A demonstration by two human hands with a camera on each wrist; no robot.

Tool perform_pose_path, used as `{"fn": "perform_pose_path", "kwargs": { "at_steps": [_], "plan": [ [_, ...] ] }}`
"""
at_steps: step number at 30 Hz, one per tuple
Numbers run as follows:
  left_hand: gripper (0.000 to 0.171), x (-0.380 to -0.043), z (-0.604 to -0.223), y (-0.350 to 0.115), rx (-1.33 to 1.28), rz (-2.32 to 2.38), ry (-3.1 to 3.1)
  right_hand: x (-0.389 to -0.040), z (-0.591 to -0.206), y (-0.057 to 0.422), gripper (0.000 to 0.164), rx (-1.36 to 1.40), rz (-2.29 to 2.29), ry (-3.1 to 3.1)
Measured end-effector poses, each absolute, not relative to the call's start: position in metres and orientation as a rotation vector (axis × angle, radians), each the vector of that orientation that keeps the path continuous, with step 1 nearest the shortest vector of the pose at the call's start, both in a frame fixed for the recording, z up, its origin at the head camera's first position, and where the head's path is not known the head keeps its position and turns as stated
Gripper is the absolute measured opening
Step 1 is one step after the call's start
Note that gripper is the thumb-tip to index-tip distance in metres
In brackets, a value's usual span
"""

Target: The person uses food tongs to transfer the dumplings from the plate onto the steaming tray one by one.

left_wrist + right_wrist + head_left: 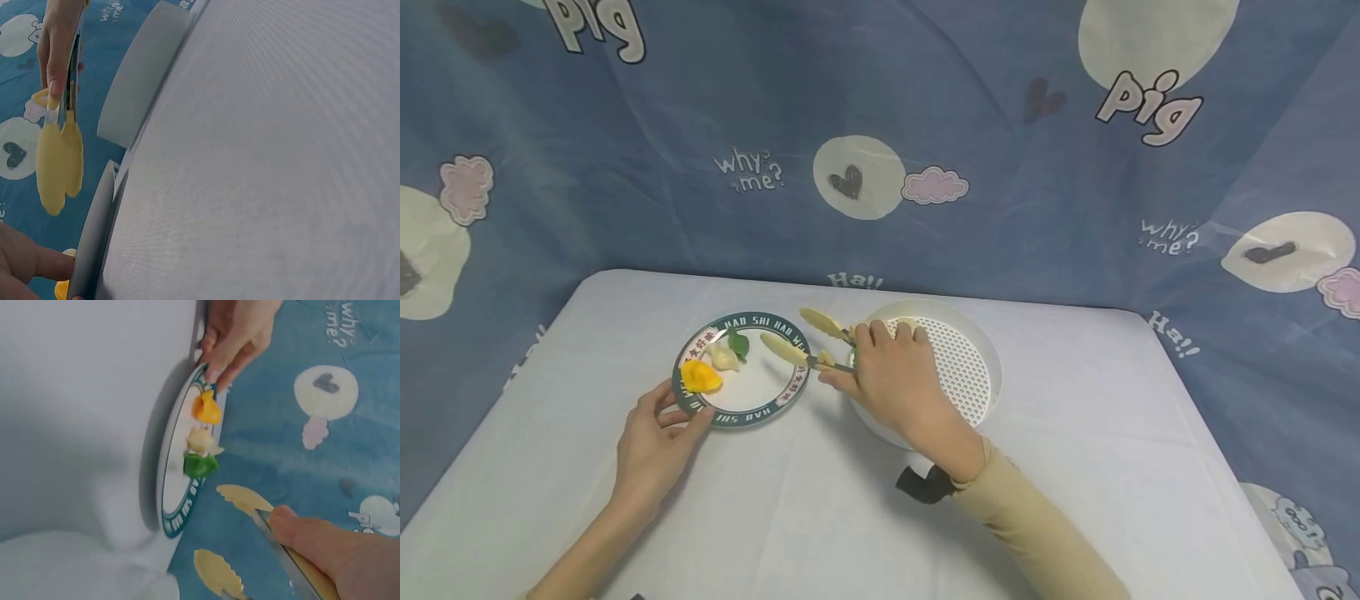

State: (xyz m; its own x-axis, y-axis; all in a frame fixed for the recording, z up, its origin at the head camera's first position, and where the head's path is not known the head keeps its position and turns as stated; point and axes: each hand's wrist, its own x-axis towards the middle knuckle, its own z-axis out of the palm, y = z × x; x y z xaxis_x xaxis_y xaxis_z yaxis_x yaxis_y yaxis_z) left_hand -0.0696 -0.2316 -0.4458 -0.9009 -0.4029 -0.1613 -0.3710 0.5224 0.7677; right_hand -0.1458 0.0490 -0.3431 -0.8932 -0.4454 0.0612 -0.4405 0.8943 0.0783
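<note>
My left hand (658, 446) grips the near left rim of a round plate (748, 419) with a green lettered border, thumb on top. On the plate lie a yellow (701, 376), a whitish (723, 357) and a dark green dumpling-like piece (739, 343). My right hand (897, 375) holds a pair of tongs (281, 547) with yellow scalloped tips. Nothing sits between the spread tips, which point left toward the plate. Below that hand stands a white round pan (992, 358) with a perforated base; the hand hides its left part.
A white cloth covers the table (1075, 400). Behind it hangs a blue printed curtain (1000, 217). A black curved piece (925, 485) shows under the right wrist, at the pan's near side; I cannot tell whether they are joined.
</note>
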Motion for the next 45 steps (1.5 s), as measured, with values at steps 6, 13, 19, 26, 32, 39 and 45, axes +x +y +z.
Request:
{"fn": "perform_pose_path", "kwargs": {
  "at_steps": [6,13,19,26,32,39,45],
  "plan": [
    [0.087,-0.070,-0.445,-0.231,0.713,-1.351,-2.721,-0.154,-0.345,0.024,0.079,0.704,-0.116,-2.964],
    [0.086,-0.069,-0.445,-0.231,0.701,-1.346,-2.711,-0.162,-0.346,-0.001,0.079,0.714,-0.142,-3.025],
    [0.087,-0.070,-0.446,-0.230,0.701,-1.337,-2.720,-0.163,-0.349,-0.014,0.081,0.717,-0.182,-3.047],
    [0.087,-0.069,-0.445,-0.231,0.697,-1.338,-2.721,-0.162,-0.354,-0.020,0.076,0.706,-0.196,-3.070],
    [0.086,-0.069,-0.445,-0.232,0.701,-1.342,-2.721,-0.161,-0.358,-0.020,0.073,0.718,-0.236,-3.079],
    [0.085,-0.068,-0.445,-0.231,0.685,-1.332,-2.710,-0.156,-0.370,-0.022,0.066,0.740,-0.284,-2.972],
    [0.085,-0.069,-0.445,-0.231,0.688,-1.336,-2.715,-0.152,-0.376,-0.022,0.059,0.761,-0.259,-2.920]
  ]
}}
